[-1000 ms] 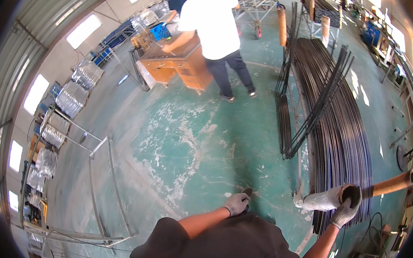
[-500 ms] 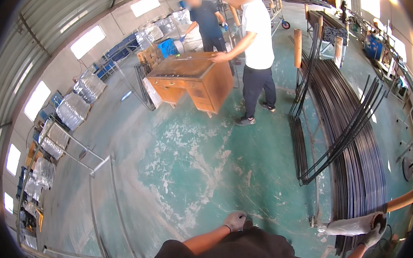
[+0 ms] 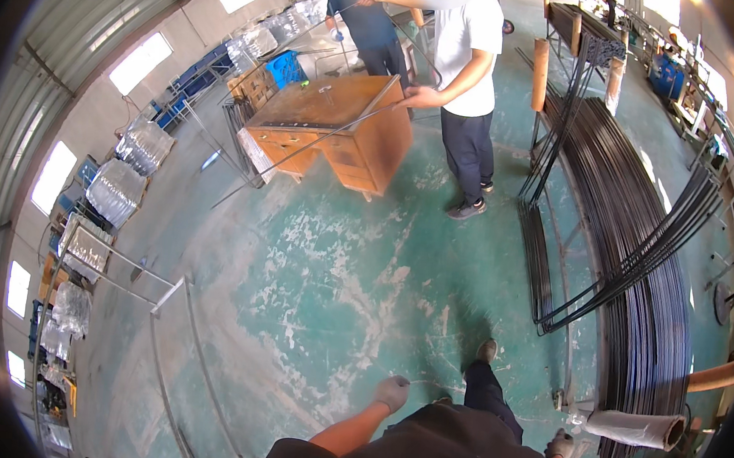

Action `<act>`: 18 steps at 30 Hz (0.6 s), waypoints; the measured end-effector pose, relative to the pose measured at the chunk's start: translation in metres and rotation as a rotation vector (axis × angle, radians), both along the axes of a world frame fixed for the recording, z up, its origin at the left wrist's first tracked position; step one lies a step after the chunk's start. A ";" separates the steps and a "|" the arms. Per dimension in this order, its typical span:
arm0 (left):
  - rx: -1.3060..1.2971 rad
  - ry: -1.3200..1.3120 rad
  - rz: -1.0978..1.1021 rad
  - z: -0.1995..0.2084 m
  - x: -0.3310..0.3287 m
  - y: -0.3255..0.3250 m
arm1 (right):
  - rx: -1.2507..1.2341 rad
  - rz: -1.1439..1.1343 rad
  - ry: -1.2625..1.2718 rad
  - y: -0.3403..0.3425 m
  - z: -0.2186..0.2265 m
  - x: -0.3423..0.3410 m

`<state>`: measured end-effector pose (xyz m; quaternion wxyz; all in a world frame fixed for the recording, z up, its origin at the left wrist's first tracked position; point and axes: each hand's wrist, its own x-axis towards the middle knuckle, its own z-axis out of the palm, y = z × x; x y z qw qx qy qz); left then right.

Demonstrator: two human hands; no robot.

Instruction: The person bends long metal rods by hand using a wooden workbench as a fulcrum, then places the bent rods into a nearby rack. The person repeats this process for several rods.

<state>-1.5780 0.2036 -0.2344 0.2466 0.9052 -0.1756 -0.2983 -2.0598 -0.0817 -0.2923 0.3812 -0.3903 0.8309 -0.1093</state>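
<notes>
My left hand [image 3: 391, 392], in a grey glove, is in front of my body over the green floor, its fingers curled closed with nothing visible in them. On the right, my gloved right hand [image 3: 560, 447] hangs beside a plastic-wrapped cardboard tube [image 3: 638, 428], apart from it; its fingers look curled, with nothing showing in them. That tube lies across the near end of a long stack of dark metal rods [image 3: 640, 333]. Several bent black rods [image 3: 636, 273] lean over the stack.
A wooden desk [image 3: 372, 157] stands ahead. Beside it, a person in a white shirt [image 3: 468, 57] holds a thin bent metal frame; a person in dark clothes [image 3: 368, 25] stands behind. A metal frame [image 3: 171, 296] is at left, wrapped bundles [image 3: 114, 190] along the wall.
My right hand has let go of the wrapped tube and drawn back toward my body. My left hand moved slightly left. One foot has come into view. The white-shirted person now holds a metal frame.
</notes>
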 end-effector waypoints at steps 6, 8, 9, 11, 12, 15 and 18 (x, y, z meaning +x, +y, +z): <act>-0.010 0.087 -0.060 -0.033 0.045 -0.034 | 0.099 0.495 -0.158 -0.088 -0.043 0.101; 0.053 0.105 0.015 -0.012 0.058 -0.040 | 0.059 0.552 -0.153 -0.142 -0.073 0.133; 0.132 0.081 -0.040 0.015 0.072 -0.063 | 0.017 0.499 -0.147 -0.170 -0.080 0.147; 0.091 -0.021 0.020 0.017 0.099 -0.066 | 0.021 0.459 -0.260 -0.211 -0.054 0.202; 0.069 -0.065 0.053 0.014 0.106 -0.069 | 0.024 0.443 -0.307 -0.234 -0.033 0.233; 0.019 -0.090 0.238 0.029 0.139 -0.104 | -0.010 0.654 -0.161 -0.287 -0.016 0.291; -0.088 -0.075 0.254 0.036 0.157 -0.127 | -0.002 0.679 -0.181 -0.311 -0.020 0.342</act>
